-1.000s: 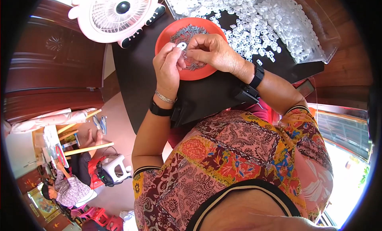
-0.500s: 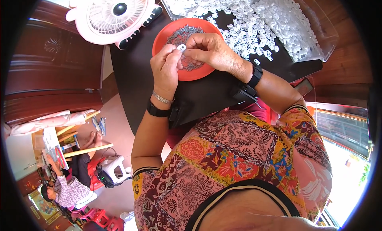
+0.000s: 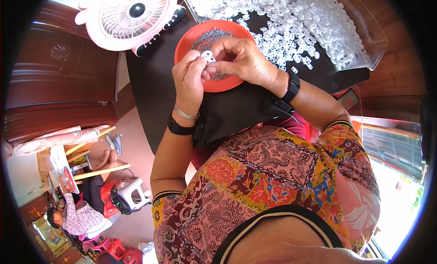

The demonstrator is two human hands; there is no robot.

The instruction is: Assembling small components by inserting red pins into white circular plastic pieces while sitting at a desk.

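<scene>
Small white plastic pieces with dark holes (image 3: 208, 56) are pinched between the thumb and fingers of my left hand (image 3: 189, 73); two seem to lie side by side. My right hand (image 3: 246, 60) meets them from the right, its thumb and forefinger curled in against them. What lies between its fingertips is too small to make out. Both hands are over the near part of an orange-red bowl (image 3: 180, 45). Inside it is a heap of small grey metal pins or screws (image 3: 213, 35), partly covered by my hands.
Loose white pieces (image 3: 291, 41) spread over the black table (image 3: 246, 105), beside clear bins (image 3: 371, 64) heaped with more. A pink-and-white fan (image 3: 136, 18) stands at the far left. Lower left, another person (image 3: 84, 214) sits near a white stool (image 3: 134, 193).
The held white piece has turned, and more dark holes now show between my fingertips. My right hand has shifted slightly; my left stays nearly in place.
</scene>
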